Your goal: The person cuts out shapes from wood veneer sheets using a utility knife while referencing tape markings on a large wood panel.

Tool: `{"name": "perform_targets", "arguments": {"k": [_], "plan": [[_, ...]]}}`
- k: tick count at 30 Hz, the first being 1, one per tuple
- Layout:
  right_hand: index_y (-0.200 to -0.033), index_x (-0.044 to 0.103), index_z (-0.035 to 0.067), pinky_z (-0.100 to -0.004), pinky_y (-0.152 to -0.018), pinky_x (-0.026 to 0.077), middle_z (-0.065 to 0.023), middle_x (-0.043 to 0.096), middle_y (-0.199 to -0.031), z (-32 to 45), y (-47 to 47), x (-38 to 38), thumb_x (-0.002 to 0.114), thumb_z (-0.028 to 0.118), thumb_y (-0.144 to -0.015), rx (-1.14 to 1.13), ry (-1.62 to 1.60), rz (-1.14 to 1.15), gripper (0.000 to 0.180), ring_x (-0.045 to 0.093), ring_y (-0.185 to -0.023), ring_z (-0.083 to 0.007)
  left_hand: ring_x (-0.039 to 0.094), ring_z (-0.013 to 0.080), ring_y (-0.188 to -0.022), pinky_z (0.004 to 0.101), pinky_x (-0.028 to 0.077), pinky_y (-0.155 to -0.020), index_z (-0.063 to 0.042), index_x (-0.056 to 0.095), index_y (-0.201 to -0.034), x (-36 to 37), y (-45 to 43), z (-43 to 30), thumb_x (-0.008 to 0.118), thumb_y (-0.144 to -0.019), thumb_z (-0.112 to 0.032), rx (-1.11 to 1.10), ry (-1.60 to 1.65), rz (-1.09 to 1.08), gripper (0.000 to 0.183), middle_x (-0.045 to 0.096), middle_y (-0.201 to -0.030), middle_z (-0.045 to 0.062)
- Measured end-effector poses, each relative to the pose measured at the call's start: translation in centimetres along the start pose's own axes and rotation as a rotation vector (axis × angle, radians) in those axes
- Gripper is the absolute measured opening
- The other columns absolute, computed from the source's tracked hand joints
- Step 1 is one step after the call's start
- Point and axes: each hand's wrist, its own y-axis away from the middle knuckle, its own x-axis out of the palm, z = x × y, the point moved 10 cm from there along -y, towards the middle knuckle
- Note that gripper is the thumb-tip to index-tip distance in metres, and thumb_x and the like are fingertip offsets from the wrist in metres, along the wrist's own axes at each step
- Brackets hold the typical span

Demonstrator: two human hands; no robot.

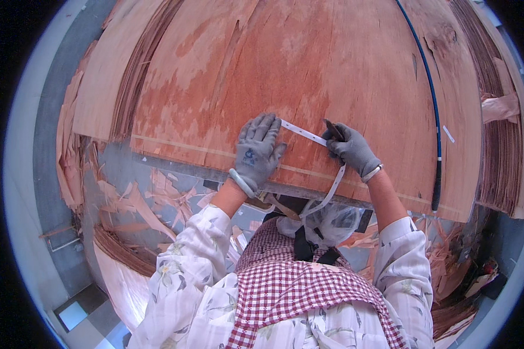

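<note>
A large reddish wood veneer sheet (pixel 288 65) lies before me. My left hand (pixel 257 152), in a grey glove, rests flat on it near the front edge, fingers at one end of a white perforated tape strip (pixel 303 132). My gloved right hand (pixel 351 146) grips that strip and a dark, short-bladed tool, probably a knife (pixel 333 130), whose tip points up and left. From the right hand the tape hangs in a curve over the front edge towards a clear plastic bag (pixel 332 222) at my waist.
A blue rod with a black grip (pixel 437 179) lies on the right, beside a small white tape piece (pixel 449 134). Veneer stacks stand at the left (pixel 135 83) and right (pixel 502 165). Torn veneer scraps (pixel 142 209) litter the floor below the front edge.
</note>
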Motion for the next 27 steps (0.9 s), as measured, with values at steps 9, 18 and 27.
{"name": "perform_targets", "arguments": {"k": [9, 18, 27], "plan": [[-0.099, 0.059, 0.005, -0.0256, -0.051, 0.044, -0.0019, 0.057, -0.074, -1.3, -0.2, -0.3, 0.060, 0.010, -0.084, 0.028, -0.041, -0.028, 0.016, 0.053, -0.059, -0.0084, 0.038, 0.0308, -0.132, 0.0442, 0.023, -0.111, -0.002, 0.047, -0.134, 1.9, 1.0, -1.2, 0.056, -0.087, -0.030, 0.017, -0.025, 0.121, 0.055, 0.044, -0.141, 0.015], [-0.088, 0.050, 0.000, -0.0374, -0.066, 0.048, -0.0235, 0.060, -0.077, 1.0, 0.4, -1.5, 0.062, 0.018, -0.083, -0.220, 0.506, -0.329, 0.022, 0.057, -0.068, -0.0367, 0.046, 0.0319, -0.122, 0.0469, 0.032, -0.103, -0.011, 0.051, -0.131, 4.6, -1.0, -6.8, 0.061, -0.081, -0.036, 0.157, -0.030, 0.153, 0.058, 0.051, -0.130, 0.014], [-0.103, 0.058, 0.002, -0.0249, -0.046, 0.043, -0.0022, 0.061, -0.073, 2.2, 5.0, 1.1, 0.063, 0.011, -0.086, 0.052, -0.104, 0.138, 0.019, 0.058, -0.056, -0.0110, 0.043, 0.0333, -0.122, 0.0516, 0.031, -0.099, -0.020, 0.048, -0.135, 4.5, -0.7, -6.5, 0.064, -0.077, -0.041, 0.140, -0.023, 0.175, 0.064, 0.049, -0.131, 0.013]]}}
